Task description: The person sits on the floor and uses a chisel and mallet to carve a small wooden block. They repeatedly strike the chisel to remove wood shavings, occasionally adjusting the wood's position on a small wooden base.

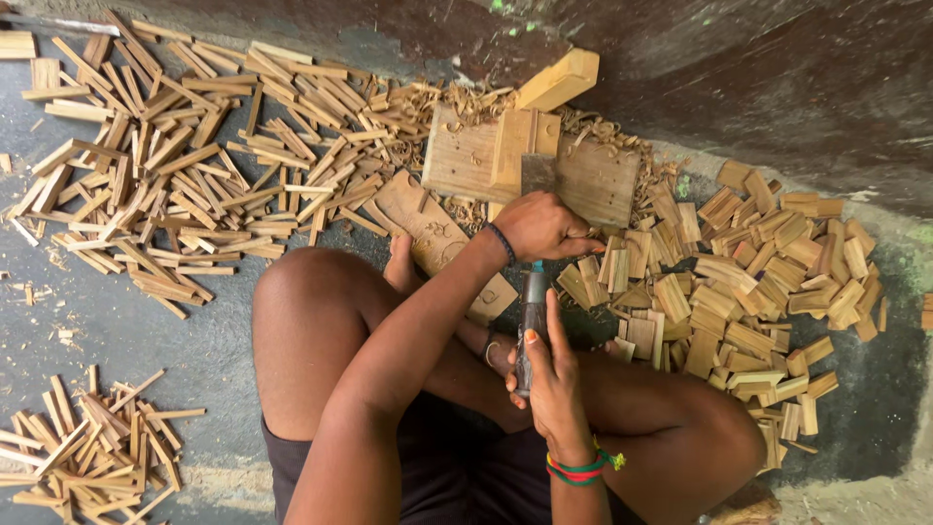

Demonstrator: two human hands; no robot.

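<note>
The tool (532,326) in the right hand (556,389) is half covered by fingers, its lower end hidden. The left hand (540,227) hides whatever it grips. The stick pile (83,457) runs off the bottom-left edge. The blade (537,174) on the wooden block (583,175) is blurred.

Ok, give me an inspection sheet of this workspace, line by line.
Surface: dark grey floor, dusted with chips; the person sits on it cross-legged.
Job's things: wooden block with a metal blade standing on it; a knife with a dark handle.
Clutter: long wood strips at upper left, a smaller strip pile at lower left, short wood pieces at right, shavings around the block, a flat carved board under the forearm.
Grippers: left hand reaches into the short pieces; right hand grips the knife.
Cables: nothing seen.
Surroundings: dark stained wall along the top.
</note>
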